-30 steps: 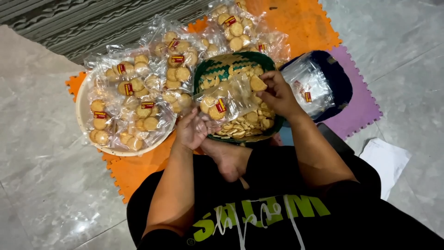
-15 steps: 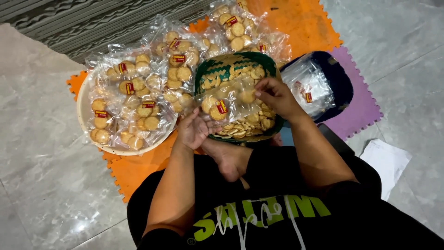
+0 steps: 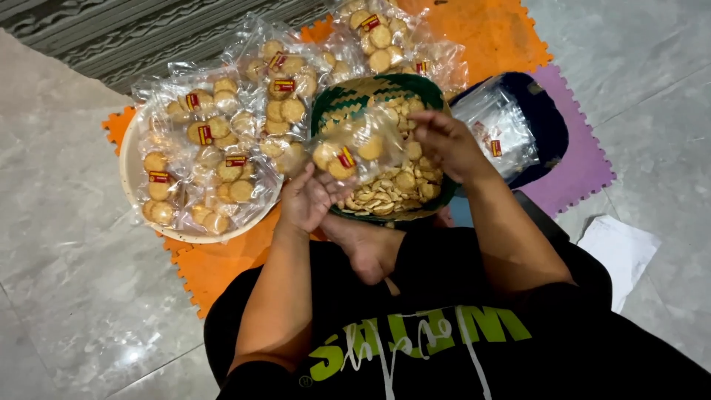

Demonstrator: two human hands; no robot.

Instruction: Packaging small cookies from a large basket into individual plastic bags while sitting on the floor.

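Clear cookie bag pinched by left hand; right hand fingers seemingly curled at basket rim.

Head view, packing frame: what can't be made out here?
- Right hand: fingertips dip among loose biscuits in the green basket; whether they pinch one is unclear.
- Clear bag in the left hand: its opening is lost in glare and folds.
- Labels on the bagged biscuits: too small to read.
- Dark container: its inside is hidden by clear bags piled in it.
- White tray: mostly covered by packs.
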